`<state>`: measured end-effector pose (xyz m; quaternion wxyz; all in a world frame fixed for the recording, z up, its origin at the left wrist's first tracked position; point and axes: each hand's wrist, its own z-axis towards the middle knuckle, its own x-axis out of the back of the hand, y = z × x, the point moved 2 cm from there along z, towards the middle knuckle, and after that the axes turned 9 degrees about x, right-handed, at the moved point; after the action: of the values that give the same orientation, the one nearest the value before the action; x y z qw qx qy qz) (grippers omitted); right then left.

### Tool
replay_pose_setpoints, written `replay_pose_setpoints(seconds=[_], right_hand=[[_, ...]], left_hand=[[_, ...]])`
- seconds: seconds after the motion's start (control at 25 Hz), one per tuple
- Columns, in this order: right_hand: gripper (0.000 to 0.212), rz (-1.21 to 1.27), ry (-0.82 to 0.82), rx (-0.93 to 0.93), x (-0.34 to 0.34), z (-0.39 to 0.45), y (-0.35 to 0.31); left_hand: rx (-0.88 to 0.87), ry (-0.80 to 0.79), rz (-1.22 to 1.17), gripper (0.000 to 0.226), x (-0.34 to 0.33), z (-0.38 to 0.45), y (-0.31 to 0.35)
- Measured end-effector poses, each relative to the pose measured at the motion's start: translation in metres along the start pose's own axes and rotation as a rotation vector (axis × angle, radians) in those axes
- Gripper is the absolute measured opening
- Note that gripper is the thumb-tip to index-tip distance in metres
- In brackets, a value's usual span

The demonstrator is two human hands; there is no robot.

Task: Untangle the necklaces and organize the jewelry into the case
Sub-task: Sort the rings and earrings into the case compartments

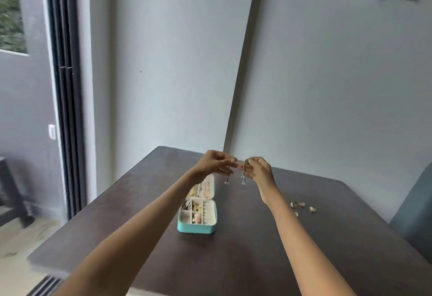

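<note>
Above the tabletop's (233,260) far edge, the left hand (214,162) and right hand (259,170) pinch a dangling necklace (243,174) between them; the open turquoise case (197,214) sits mid-tabletop, loose jewelry (302,207) toward the right edge.

Both my bare arms reach forward, raised. My left hand (216,162) and right hand (259,169) meet fingertip to fingertip, each pinched closed.
</note>
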<state>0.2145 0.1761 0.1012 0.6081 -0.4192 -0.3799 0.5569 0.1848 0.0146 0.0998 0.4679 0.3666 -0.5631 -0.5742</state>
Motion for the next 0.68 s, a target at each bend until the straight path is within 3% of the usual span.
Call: replay_pose_setpoints(seconds=[0.28,0.4,0.56,0.68], right_hand=[[0.010,-0.036,-0.065,-0.128,-0.078,-0.042,0.038],[0.024,-0.130,-0.080,-0.151,-0.097,-0.040,0.075],[0.021,-0.259,-0.086,-0.149,-0.110,-0.063,0.063],[0.030,-0.251,-0.090,-0.149,-0.115,-0.067,0.063]], left_hand=[[0.179,0.107,-0.017,0.016,0.055,-0.066,-0.037],[0.255,0.151,0.023,0.019,0.062,-0.084,-0.053],[0.362,0.128,0.130,0.023,0.058,-0.097,-0.066],[0.422,0.130,0.215,0.022,0.058,-0.096,-0.067]])
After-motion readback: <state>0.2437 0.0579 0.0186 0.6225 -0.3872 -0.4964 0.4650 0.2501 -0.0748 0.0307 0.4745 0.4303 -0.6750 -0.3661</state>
